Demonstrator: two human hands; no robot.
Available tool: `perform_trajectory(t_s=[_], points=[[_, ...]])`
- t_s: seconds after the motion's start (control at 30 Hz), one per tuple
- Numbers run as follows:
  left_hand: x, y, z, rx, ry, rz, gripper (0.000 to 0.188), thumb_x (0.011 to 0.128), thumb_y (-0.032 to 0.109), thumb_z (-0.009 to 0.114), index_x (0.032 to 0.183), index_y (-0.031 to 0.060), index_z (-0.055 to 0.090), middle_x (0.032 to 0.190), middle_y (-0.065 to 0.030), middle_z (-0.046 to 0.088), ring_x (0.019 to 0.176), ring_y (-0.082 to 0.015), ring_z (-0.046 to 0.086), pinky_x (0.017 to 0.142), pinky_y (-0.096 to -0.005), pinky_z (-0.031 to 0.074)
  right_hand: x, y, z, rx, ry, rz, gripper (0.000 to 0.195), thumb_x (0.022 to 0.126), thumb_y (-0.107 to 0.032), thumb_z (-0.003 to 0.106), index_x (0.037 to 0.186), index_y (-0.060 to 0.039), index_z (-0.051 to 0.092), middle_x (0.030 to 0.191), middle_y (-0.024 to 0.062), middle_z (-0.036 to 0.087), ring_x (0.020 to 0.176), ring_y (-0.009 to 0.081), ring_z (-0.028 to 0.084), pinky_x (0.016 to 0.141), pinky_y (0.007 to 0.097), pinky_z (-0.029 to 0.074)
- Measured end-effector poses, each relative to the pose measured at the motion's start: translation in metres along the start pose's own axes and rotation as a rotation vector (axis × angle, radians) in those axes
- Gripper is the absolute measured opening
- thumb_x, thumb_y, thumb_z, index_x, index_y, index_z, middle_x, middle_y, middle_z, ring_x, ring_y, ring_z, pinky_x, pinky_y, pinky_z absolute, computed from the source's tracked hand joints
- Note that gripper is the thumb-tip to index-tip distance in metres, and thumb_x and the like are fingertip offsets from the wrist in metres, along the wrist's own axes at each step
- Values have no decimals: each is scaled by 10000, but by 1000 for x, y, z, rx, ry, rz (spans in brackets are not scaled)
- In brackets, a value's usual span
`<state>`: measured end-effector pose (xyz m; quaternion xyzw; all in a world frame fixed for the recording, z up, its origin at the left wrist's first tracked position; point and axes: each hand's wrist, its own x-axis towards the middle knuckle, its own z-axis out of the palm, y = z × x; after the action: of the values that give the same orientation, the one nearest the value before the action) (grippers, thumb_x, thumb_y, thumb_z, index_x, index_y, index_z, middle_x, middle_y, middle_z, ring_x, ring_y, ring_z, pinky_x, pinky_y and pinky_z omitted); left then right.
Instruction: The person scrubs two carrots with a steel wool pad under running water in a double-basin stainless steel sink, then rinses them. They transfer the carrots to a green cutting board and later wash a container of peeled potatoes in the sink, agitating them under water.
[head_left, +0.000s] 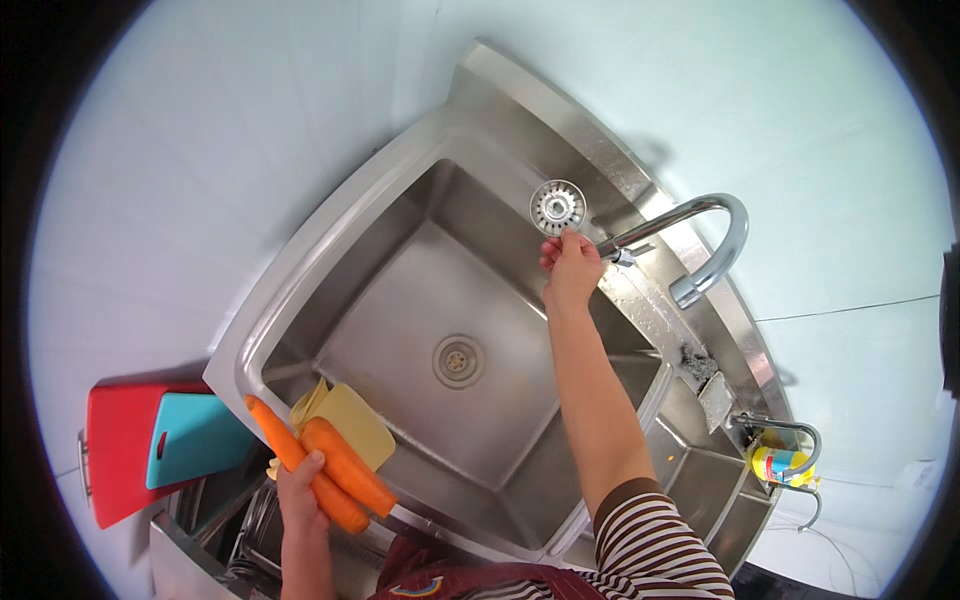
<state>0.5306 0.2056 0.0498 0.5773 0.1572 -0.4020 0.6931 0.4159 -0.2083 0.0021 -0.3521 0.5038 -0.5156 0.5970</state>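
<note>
My left hand (304, 487) grips two orange carrots (341, 457) over the near left corner of a stainless steel sink basin (442, 292). A yellow cloth or sponge-like sheet (352, 420) lies behind the carrots; whether my hand touches it is hard to tell. At the far side, the fingertips of my right hand (571, 262) are at the rim of a round metal strainer basket (557, 208) on the sink ledge. Beside that hand is the base of a chrome gooseneck faucet (709, 247). The round drain (457, 361) is uncovered in the basin floor.
Red (120, 450) and turquoise (195, 439) cutting boards stand at the left. Along the right ledge are a steel wool scourer (699, 363), a pale scouring pad (716, 401) and a yellow bottle (780, 465). A second basin (701, 480) adjoins at the right. Walls rise behind the sink.
</note>
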Motion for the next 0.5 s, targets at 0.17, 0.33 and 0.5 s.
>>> perform_trajectory(t_s=[0.17,0.33,0.5], points=[[0,-1,-1,13,-4,28,455,789,97,633,1193,-24,464,1039,-113,576,940,-247,597,861,-376,499,19,-5,11,-43,121,87,166,889,-89,580,974,17,483,746,99,620,590,179,624,476,288,513],[-2,-4,-1,21,31,23,459,797,108,630,1203,-16,454,1043,-115,572,943,-254,597,864,-386,498,13,5,7,138,175,67,248,889,-69,580,1082,45,474,807,102,605,703,188,641,583,315,554],[-1,-2,-1,6,5,0,459,798,84,615,1213,-18,448,1068,-117,566,966,-254,591,886,-377,490,-9,-6,-32,182,166,15,150,910,-110,567,1014,-24,502,781,63,569,662,182,587,556,303,515]])
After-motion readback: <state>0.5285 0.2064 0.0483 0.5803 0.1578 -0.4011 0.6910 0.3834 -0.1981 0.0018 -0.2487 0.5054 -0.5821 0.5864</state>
